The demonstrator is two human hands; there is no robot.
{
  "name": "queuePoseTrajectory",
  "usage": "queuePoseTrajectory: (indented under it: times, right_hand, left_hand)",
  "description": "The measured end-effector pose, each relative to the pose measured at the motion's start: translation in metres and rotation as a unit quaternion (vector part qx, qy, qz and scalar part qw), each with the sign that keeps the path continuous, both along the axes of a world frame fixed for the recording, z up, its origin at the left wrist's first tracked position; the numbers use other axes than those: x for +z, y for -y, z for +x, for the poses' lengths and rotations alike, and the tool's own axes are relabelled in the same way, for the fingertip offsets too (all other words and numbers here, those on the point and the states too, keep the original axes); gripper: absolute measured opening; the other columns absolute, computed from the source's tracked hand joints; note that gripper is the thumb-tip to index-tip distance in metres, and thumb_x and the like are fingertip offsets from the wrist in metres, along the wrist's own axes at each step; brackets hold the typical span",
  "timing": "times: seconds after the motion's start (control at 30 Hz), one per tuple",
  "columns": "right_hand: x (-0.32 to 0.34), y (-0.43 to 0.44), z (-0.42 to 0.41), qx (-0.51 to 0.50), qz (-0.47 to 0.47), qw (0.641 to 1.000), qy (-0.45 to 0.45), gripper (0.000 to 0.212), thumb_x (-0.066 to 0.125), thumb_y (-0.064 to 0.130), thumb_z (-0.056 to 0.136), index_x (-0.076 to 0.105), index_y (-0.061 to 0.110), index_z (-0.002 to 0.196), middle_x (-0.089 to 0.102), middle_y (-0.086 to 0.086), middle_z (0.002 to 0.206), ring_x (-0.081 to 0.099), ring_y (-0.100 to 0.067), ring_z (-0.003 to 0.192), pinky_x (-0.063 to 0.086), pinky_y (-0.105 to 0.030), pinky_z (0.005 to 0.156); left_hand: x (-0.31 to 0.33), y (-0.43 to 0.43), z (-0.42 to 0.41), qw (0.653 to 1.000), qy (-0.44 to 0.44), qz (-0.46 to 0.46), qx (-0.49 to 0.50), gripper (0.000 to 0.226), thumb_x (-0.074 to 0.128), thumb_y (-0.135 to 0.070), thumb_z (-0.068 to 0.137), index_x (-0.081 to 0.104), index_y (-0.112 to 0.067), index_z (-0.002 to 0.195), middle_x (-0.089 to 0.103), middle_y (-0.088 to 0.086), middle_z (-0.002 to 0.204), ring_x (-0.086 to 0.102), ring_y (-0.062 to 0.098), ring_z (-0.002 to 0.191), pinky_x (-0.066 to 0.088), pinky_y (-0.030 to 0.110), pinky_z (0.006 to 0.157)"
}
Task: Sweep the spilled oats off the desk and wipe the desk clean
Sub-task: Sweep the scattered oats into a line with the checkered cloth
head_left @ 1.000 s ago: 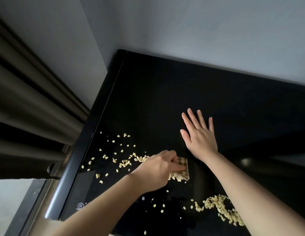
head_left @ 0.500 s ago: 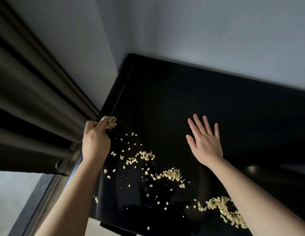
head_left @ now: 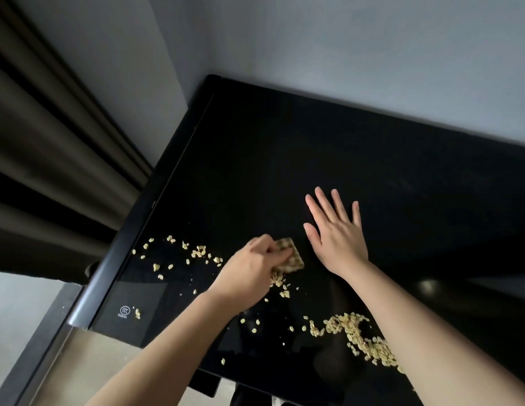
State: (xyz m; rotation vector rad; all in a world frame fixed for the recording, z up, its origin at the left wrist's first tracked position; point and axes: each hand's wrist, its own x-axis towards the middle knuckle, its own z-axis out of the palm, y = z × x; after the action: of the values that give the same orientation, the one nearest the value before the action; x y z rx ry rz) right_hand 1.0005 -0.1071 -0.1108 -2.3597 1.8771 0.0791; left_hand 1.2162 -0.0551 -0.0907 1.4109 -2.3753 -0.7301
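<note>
Biggest heap of pale loose oat flakes [head_left: 361, 338] sits right beside the right forearm, so I reckon one careless drag could scatter them off the glossy black worktop [head_left: 284, 159]. Further out, the left hand [head_left: 252, 268] pinches a small tan waffle-weave cloth [head_left: 292, 259], with stray flakes to its left. Just past it the right hand [head_left: 337, 235] lies flat, fingers spread.

Your left hand [head_left: 249, 271] and right hand [head_left: 337, 244] are bare. Both forearms [head_left: 173, 347] are bare too, as far as they show.
</note>
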Motion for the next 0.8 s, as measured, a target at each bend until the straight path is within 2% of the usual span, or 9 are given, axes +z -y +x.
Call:
queuePoseTrajectory:
  times: [0.1,0.2,0.27,0.37,0.5,0.6,0.8]
  right_hand:
    - [0.001,-0.017,-0.013,0.006,0.008,1.000,-0.003,0.061,0.006,0.053,0.097,0.006,0.030,0.154,0.003,0.004,0.163,-0.001,-0.023,0.149,0.005,-0.055,0.119]
    - [0.002,-0.020,-0.017,0.012,0.018,1.000,-0.011,0.061,0.006,0.054,0.098,0.002,0.030,0.154,-0.002,0.005,0.162,-0.004,-0.022,0.149,0.002,-0.054,0.119]
    - [0.001,-0.020,-0.017,0.014,0.013,1.000,-0.012,0.062,0.004,0.055,0.097,0.003,0.030,0.154,-0.002,0.005,0.162,-0.004,-0.022,0.149,0.001,-0.054,0.118]
    - [0.000,-0.020,-0.016,0.013,0.000,1.000,-0.010,0.063,0.004,0.055,0.096,0.009,0.030,0.154,0.005,0.004,0.162,0.002,-0.023,0.149,0.003,-0.054,0.118]
    - [-0.001,-0.020,-0.016,0.012,-0.004,1.000,-0.004,0.062,0.005,0.054,0.096,0.010,0.030,0.154,0.008,0.004,0.162,0.005,-0.024,0.149,0.006,-0.055,0.118]
    - [-0.001,-0.020,-0.015,0.011,-0.002,1.000,-0.005,0.063,0.004,0.054,0.096,0.009,0.030,0.154,0.007,0.004,0.163,0.005,-0.024,0.150,0.005,-0.055,0.118]
    - [0.000,-0.020,-0.014,0.007,-0.004,1.000,-0.004,0.065,0.001,0.055,0.094,0.007,0.031,0.154,0.004,0.004,0.163,0.002,-0.023,0.150,0.003,-0.054,0.119]
  left_hand:
    - [0.003,-0.017,-0.004,0.998,-0.036,0.037,-0.039,0.051,0.052,0.005,0.086,0.060,-0.019,0.131,0.049,-0.001,0.104,0.052,0.014,0.092,0.048,0.023,0.083]
    - [0.013,-0.012,0.009,0.994,-0.077,0.015,0.074,0.049,0.055,0.007,0.087,0.061,-0.019,0.129,0.049,-0.002,0.101,0.050,0.006,0.080,0.044,0.013,0.070]
    - [0.021,0.002,0.029,0.976,-0.074,-0.041,0.200,0.048,0.057,0.009,0.085,0.065,-0.017,0.124,0.053,0.002,0.098,0.054,0.013,0.079,0.043,0.017,0.068]
    - [0.026,0.022,0.077,0.926,-0.026,-0.099,0.363,0.047,0.053,0.009,0.083,0.066,-0.014,0.122,0.055,0.010,0.099,0.058,0.028,0.090,0.043,0.027,0.080]
    - [0.015,0.019,0.130,0.868,0.059,-0.054,0.490,0.054,0.046,0.003,0.083,0.062,-0.019,0.129,0.051,0.016,0.110,0.053,0.038,0.104,0.044,0.041,0.090]
    - [0.004,0.012,0.129,0.870,0.031,-0.033,0.490,0.051,0.046,0.004,0.084,0.063,-0.017,0.127,0.053,0.015,0.106,0.055,0.037,0.103,0.042,0.037,0.090]
    - [-0.002,0.000,0.037,0.951,0.008,-0.019,0.307,0.055,0.053,0.005,0.081,0.064,-0.025,0.125,0.054,0.002,0.103,0.057,0.026,0.095,0.042,0.025,0.078]
